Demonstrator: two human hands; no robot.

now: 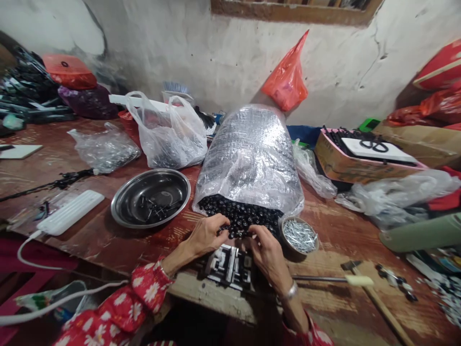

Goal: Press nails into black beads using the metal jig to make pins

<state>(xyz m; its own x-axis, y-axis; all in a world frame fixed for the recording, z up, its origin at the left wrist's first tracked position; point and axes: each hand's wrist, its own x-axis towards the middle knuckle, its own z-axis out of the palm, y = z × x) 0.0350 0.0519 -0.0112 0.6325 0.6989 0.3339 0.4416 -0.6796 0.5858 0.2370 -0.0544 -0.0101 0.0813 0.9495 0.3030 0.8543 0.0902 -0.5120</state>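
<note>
A pile of small black plastic parts (240, 215) spills from the mouth of a large translucent plastic sack (252, 149). At the pile's near left edge is my left hand (207, 236), fingers bent and thumb close to the index finger around small black parts. Opposite it, my right hand (267, 250) curls its fingers in a pinch at the pile's near right edge. Exactly what sits between the fingertips is partly hidden. Just below and between both hands lies a black-and-silver metal fixture (230, 266) at the table edge.
A round bowl of screws or nails (299, 235) stands right of the pile. Left is a steel basin (151, 198) with black parts. A hammer (378, 302), a screwdriver (356, 280), a white power strip (70, 211), plastic bags (173, 137) and a cardboard box (334, 161) surround the workspace.
</note>
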